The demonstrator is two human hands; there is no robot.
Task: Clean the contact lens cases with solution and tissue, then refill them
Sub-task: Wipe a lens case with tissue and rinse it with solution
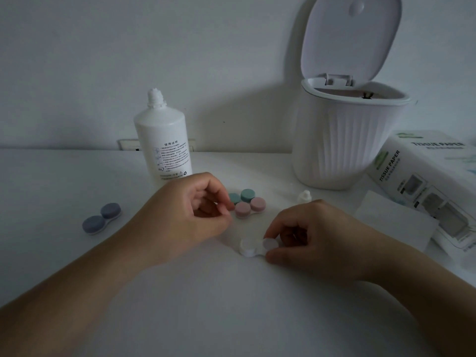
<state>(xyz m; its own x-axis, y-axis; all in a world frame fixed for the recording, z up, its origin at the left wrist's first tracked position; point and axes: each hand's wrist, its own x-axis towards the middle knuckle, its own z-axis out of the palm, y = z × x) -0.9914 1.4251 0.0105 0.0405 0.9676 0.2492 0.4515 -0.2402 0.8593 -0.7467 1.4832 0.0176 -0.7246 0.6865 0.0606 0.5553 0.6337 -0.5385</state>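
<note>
A white contact lens case [249, 249] lies on the white table in front of me. My right hand [319, 233] pinches the pale cap [269, 245] on the case's right well. The left well stands uncovered. My left hand [195, 215] hovers just left of the case with curled fingers pinching a small pale cap [222, 207]. Behind it lie a pink case [250, 207] and a teal case [242, 196] side by side. A blue case [101, 219] rests at the left. The white solution bottle [164, 143] stands uncapped at the back.
A white ribbed bin [342, 140] with its lid up stands at the back right. A tissue paper pack [432, 181] lies at the right edge, a loose tissue sheet [396, 222] before it. A small white bottle cap [305, 196] sits near the bin.
</note>
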